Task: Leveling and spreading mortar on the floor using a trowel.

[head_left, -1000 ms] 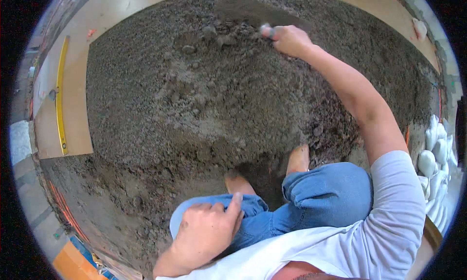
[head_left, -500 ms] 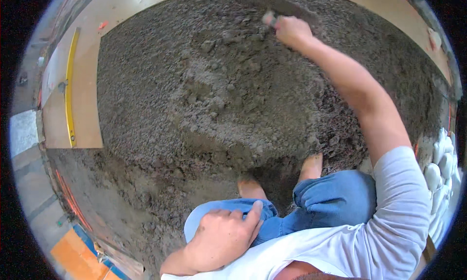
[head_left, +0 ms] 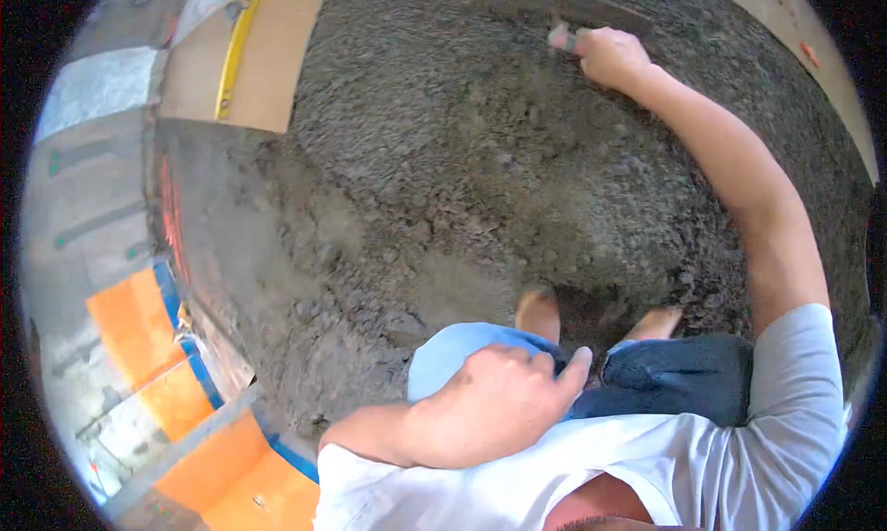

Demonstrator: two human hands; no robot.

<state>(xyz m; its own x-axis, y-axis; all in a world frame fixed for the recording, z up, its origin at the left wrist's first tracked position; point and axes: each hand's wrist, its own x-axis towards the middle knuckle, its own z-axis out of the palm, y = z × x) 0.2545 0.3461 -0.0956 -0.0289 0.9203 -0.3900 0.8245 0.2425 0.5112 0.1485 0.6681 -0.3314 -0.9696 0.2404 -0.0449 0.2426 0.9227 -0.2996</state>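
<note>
My right hand (head_left: pixel 614 58) is closed round the pale handle of a long-bladed trowel (head_left: pixel 564 3) at the far side. The trowel's dark blade lies on a bed of wet, grey-brown mortar (head_left: pixel 397 97). My left hand (head_left: pixel 499 397) rests at my left knee with its fingers loosely curled and the thumb held out; nothing shows in it. The fingertips are partly hidden. My bare feet (head_left: pixel 539 317) stand in the mortar below the bent knees. Rougher, clumped mortar lies around them, with a smoother band farther off.
At the upper left a yellow spirit level (head_left: pixel 242 46) lies on a tan board (head_left: pixel 277 55). Orange panels with blue edges (head_left: pixel 139 323) stand at the lower left. Orange strands (head_left: pixel 171 208) run along the left side. Another tan board (head_left: pixel 813 60) borders the mortar at the right.
The view has swung, so the spirit level and board sit higher and farther right, and more orange panels show. My right hand still grips the trowel on the mortar; my left stays at the knee.
</note>
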